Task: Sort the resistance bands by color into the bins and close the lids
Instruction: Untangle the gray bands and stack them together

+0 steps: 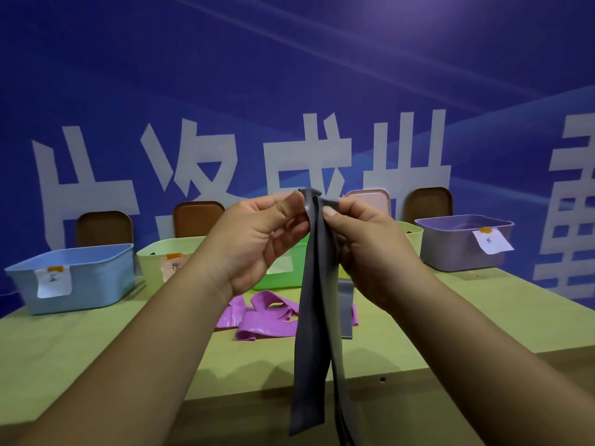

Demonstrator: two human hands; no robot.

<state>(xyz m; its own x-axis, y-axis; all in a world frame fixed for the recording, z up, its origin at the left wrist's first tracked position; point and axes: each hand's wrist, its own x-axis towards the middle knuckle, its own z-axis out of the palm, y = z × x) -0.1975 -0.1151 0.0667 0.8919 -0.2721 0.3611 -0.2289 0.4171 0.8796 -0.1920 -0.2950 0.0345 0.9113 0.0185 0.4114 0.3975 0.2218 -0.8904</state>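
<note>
Above the worktop: grey band pinched by both hands

At left a blue bin and a pale green bin stand open. The left hand and right hand each pinch the grey band's folded top between thumb and fingers; it hangs down past the worktop's near edge. Beneath lie purple bands. A lilac bin stands at right

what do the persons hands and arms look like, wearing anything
Both forearms are bare, with no sleeve in view. The left hand and right hand wear no gloves; no ring, watch or bracelet shows. The visible nails are short and unpainted.
</note>
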